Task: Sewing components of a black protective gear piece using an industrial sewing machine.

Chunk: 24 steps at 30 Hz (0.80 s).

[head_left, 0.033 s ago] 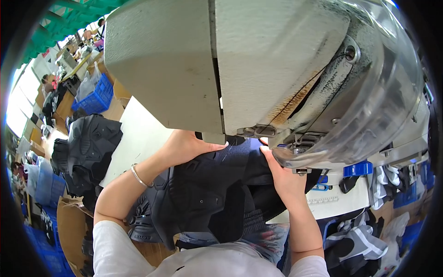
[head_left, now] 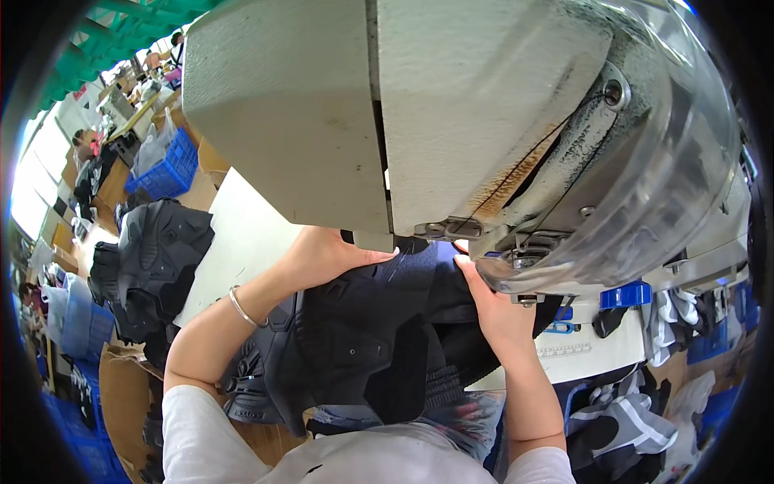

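Observation:
Under the head of a sewing machine [head_left: 298, 121] lies a black garment piece [head_left: 347, 339] with moulded, ribbed panels, hanging over the table edge toward my lap. My left hand [head_left: 329, 256] rests on its upper left part, the thumb stretched toward the needle area; the machine head hides most of its fingers. On the garment's right side lies my right hand [head_left: 496, 305], thumb extended and a fingertip just showing beyond it. The clear guard covers part of that hand. Both hands look open and flat on the cloth. The needle itself is hidden.
More black moulded pieces [head_left: 165, 262] are heaped left of the white tabletop [head_left: 234, 234]. A blue-handled tool [head_left: 562, 327] and a printed ruler strip [head_left: 564, 350] lie at right. Grey-and-black pieces [head_left: 633, 423] are piled lower right. A blue crate [head_left: 165, 165] stands far left, with people beyond.

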Each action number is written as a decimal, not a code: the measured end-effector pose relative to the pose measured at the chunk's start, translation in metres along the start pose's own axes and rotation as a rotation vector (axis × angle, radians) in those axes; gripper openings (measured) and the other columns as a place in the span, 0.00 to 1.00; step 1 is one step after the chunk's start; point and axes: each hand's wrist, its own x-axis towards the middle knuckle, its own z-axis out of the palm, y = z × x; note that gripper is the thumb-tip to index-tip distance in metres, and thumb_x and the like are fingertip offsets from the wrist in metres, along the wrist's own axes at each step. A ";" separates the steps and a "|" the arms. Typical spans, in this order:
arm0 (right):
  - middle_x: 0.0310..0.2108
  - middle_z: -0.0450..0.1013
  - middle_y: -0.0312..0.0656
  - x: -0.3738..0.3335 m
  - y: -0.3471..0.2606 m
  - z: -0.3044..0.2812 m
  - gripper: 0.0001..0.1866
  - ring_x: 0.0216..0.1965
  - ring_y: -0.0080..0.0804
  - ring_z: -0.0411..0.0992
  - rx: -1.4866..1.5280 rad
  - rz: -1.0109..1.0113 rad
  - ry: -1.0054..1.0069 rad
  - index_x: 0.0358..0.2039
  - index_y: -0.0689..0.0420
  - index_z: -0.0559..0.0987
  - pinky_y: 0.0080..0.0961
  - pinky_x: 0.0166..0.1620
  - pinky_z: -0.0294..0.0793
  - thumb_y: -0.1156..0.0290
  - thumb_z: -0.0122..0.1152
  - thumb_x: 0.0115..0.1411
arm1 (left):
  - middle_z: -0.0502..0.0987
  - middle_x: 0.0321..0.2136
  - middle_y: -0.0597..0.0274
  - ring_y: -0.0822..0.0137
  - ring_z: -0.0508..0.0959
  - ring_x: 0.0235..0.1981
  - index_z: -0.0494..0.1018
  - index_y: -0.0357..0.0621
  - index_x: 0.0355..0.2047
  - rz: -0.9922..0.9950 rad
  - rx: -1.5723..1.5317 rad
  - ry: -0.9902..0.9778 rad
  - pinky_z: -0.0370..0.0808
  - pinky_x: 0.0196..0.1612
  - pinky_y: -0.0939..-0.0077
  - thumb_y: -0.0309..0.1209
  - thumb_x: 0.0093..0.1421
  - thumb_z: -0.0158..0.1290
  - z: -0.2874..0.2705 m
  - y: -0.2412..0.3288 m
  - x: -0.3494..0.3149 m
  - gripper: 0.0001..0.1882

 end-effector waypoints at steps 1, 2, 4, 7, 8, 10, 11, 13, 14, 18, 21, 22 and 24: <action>0.36 0.80 0.41 0.000 0.000 0.000 0.12 0.39 0.32 0.76 0.000 -0.001 -0.001 0.40 0.58 0.83 0.27 0.47 0.70 0.67 0.63 0.58 | 0.78 0.41 0.60 0.67 0.75 0.44 0.75 0.38 0.42 0.000 0.000 0.002 0.70 0.51 0.71 0.32 0.46 0.69 -0.001 0.000 0.000 0.23; 0.36 0.80 0.41 0.001 0.000 0.000 0.12 0.39 0.32 0.76 -0.003 0.004 -0.005 0.41 0.57 0.83 0.27 0.48 0.70 0.67 0.63 0.58 | 0.78 0.40 0.60 0.67 0.75 0.44 0.75 0.38 0.42 -0.096 -0.067 -0.021 0.70 0.51 0.71 0.33 0.46 0.69 -0.001 0.001 0.001 0.23; 0.37 0.80 0.40 0.001 0.002 0.000 0.12 0.39 0.32 0.76 -0.011 0.013 -0.009 0.41 0.57 0.83 0.27 0.48 0.70 0.67 0.63 0.58 | 0.78 0.40 0.60 0.67 0.75 0.44 0.75 0.38 0.41 -0.191 -0.138 -0.046 0.70 0.51 0.72 0.33 0.46 0.69 0.001 0.003 0.002 0.23; 0.37 0.80 0.40 0.002 0.004 0.000 0.12 0.39 0.30 0.76 0.010 0.010 -0.004 0.41 0.57 0.83 0.26 0.48 0.70 0.67 0.63 0.58 | 0.78 0.40 0.60 0.67 0.75 0.43 0.76 0.39 0.41 -0.137 -0.036 -0.007 0.70 0.50 0.72 0.33 0.47 0.69 0.001 0.008 0.002 0.23; 0.37 0.80 0.39 0.002 0.002 0.000 0.12 0.39 0.30 0.76 0.015 0.020 -0.009 0.41 0.57 0.83 0.26 0.48 0.70 0.68 0.63 0.58 | 0.78 0.39 0.60 0.67 0.75 0.43 0.76 0.39 0.41 -0.092 -0.030 0.007 0.70 0.50 0.72 0.34 0.47 0.69 0.001 0.005 0.001 0.23; 0.37 0.80 0.39 0.002 0.002 0.000 0.12 0.39 0.30 0.75 0.019 0.031 -0.015 0.41 0.56 0.83 0.26 0.48 0.70 0.68 0.63 0.58 | 0.78 0.39 0.61 0.67 0.75 0.43 0.76 0.39 0.41 -0.047 -0.026 0.021 0.70 0.50 0.72 0.34 0.47 0.69 0.002 0.005 0.001 0.23; 0.37 0.80 0.39 0.002 0.002 0.000 0.12 0.39 0.30 0.75 0.019 0.040 -0.017 0.41 0.56 0.83 0.26 0.48 0.70 0.68 0.63 0.58 | 0.78 0.39 0.61 0.67 0.75 0.43 0.76 0.39 0.41 -0.105 -0.056 0.009 0.70 0.50 0.72 0.34 0.47 0.69 0.001 0.008 0.002 0.22; 0.37 0.80 0.39 0.002 0.006 0.000 0.12 0.40 0.29 0.75 0.015 0.048 -0.022 0.41 0.56 0.83 0.26 0.48 0.70 0.68 0.63 0.58 | 0.78 0.39 0.61 0.67 0.75 0.43 0.76 0.39 0.41 -0.164 -0.090 -0.001 0.70 0.50 0.72 0.34 0.47 0.69 0.001 0.011 0.001 0.22; 0.37 0.80 0.39 0.001 0.008 0.001 0.12 0.40 0.29 0.75 0.004 0.048 -0.024 0.41 0.56 0.83 0.26 0.48 0.70 0.68 0.63 0.58 | 0.78 0.40 0.60 0.67 0.75 0.44 0.76 0.39 0.42 -0.144 -0.077 0.005 0.70 0.51 0.71 0.34 0.48 0.68 0.001 0.012 0.001 0.23; 0.37 0.80 0.39 0.004 0.005 -0.001 0.12 0.39 0.30 0.75 -0.065 0.038 -0.014 0.41 0.57 0.83 0.26 0.48 0.70 0.67 0.63 0.58 | 0.77 0.44 0.57 0.65 0.74 0.48 0.74 0.38 0.46 0.031 -0.063 0.010 0.68 0.54 0.70 0.34 0.49 0.67 -0.003 0.013 -0.001 0.25; 0.37 0.80 0.40 0.005 -0.004 -0.001 0.12 0.39 0.30 0.75 0.008 0.064 -0.026 0.42 0.56 0.83 0.26 0.47 0.70 0.66 0.63 0.58 | 0.76 0.46 0.56 0.63 0.72 0.51 0.72 0.37 0.48 0.686 0.618 0.202 0.66 0.56 0.69 0.35 0.49 0.67 0.001 -0.015 0.001 0.28; 0.38 0.80 0.41 0.005 -0.003 -0.002 0.13 0.39 0.30 0.75 -0.007 0.090 -0.032 0.42 0.56 0.83 0.26 0.47 0.70 0.66 0.63 0.58 | 0.76 0.46 0.56 0.63 0.72 0.51 0.72 0.37 0.48 0.683 0.614 0.205 0.66 0.56 0.69 0.35 0.49 0.67 0.001 -0.012 -0.001 0.28; 0.38 0.79 0.41 0.006 0.004 -0.005 0.12 0.39 0.30 0.75 0.006 0.092 -0.059 0.41 0.57 0.83 0.26 0.47 0.70 0.66 0.62 0.58 | 0.75 0.48 0.56 0.63 0.72 0.52 0.71 0.36 0.49 -0.149 -0.175 -0.002 0.66 0.57 0.69 0.35 0.50 0.66 0.001 0.006 -0.003 0.28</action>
